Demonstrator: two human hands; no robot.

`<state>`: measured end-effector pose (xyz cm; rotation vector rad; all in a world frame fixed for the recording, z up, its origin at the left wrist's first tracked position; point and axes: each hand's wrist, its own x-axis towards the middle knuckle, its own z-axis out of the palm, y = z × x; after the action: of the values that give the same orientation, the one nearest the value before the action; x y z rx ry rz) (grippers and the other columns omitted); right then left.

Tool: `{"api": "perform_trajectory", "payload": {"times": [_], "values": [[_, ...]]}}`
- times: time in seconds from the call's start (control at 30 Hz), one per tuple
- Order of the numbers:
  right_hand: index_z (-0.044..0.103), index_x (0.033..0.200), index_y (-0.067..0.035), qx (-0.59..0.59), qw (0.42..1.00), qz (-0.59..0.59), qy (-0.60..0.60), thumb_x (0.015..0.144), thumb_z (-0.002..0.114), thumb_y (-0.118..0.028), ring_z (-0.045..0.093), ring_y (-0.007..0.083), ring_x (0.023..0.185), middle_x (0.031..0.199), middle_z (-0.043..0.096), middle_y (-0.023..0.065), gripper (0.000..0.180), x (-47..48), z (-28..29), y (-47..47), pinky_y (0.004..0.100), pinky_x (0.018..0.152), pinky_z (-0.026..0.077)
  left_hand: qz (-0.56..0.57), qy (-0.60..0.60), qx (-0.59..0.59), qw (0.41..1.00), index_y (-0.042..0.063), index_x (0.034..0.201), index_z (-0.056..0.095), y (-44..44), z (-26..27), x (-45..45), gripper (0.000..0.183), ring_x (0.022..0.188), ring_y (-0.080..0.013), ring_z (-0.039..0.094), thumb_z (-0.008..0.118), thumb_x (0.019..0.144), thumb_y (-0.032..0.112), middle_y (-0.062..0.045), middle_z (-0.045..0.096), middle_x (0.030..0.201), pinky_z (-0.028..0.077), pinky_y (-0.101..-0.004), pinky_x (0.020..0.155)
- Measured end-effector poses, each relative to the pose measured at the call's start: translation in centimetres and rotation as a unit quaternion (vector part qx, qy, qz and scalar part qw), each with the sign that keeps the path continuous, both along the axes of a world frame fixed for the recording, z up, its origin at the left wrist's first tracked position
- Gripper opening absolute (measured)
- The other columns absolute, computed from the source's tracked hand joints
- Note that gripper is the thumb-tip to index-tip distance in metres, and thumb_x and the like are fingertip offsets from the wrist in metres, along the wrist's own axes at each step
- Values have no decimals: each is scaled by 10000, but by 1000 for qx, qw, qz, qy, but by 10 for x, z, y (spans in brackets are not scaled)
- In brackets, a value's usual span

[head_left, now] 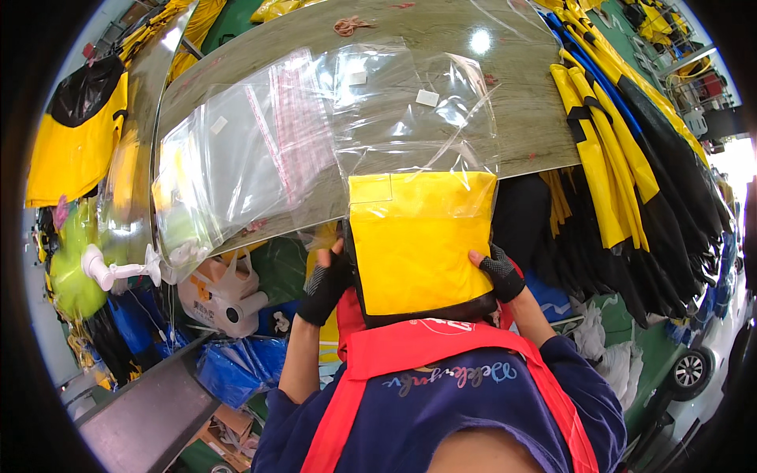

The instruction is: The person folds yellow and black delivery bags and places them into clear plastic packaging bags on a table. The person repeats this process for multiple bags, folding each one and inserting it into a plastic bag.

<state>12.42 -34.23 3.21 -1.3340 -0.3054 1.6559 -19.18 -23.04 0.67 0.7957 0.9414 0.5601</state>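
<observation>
In front of my chest, at the table's near edge, is a folded yellow piece of coated fabric (423, 254) with black material along its lower edge. Its upper part lies under the mouth of a clear plastic bag (414, 155), which stretches away over the table. My right hand (502, 273), in a black fingerless glove, grips the right edge with the thumb on the yellow face. At the left edge is my left hand (324, 287), gloved the same way; its fingers are partly hidden behind the bundle.
More clear plastic bags (236, 159) are spread over the wood-patterned table (526, 118). Yellow-and-black garments (615, 159) hang over its right end. A small white fan-like device (118, 269) juts from the left edge. Below stand a white carrier bag (216, 295) and a grey surface (148, 402).
</observation>
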Motion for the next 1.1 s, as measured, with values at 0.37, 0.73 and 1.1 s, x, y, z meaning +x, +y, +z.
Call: {"api": "perform_trajectory", "payload": {"times": [0.37,0.73,1.1], "values": [[546,1240,0,26,957,141,-253,900,616,-362,604,211,1018,1126,641,132,502,5,-28,-19,303,902,463,98,289,272,913,24,889,598,-6,-24,21,254,751,-174,628,532,944,263,-54,677,817,474,-327,668],[479,1306,-13,101,988,32,-108,801,742,-196,539,170,1126,1208,592,79,599,0,18,-10,319,968,427,-53,44,214,975,23,1353,434,-63,50,1,548,1155,-223,520,587,902,295,-115,543,1288,401,-337,984],[387,1378,-7,105,992,66,-32,774,764,-236,512,212,1188,1297,534,109,747,-37,37,-26,339,1018,403,47,272,219,936,14,1267,501,-44,11,-11,490,1044,-234,585,663,870,251,-107,617,1167,447,-349,913]]}}
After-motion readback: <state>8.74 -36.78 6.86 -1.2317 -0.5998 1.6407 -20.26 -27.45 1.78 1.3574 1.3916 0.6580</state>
